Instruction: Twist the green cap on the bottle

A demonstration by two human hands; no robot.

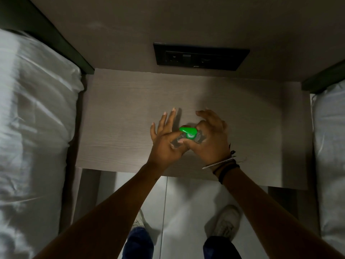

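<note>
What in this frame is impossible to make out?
- Head view: the bottle label and contents, mostly covered by the right hand and blurred.
- Head view: whether the left hand grips the bottle; the contact is lost in blur and shadow.
- Head view: the socket panel markings, too dark and small.
- Head view: the left bed and right bed, cut off by the side edges.

Wood nightstand (115,109) btwn white beds (33,118); dark socket panel (200,56).
</note>
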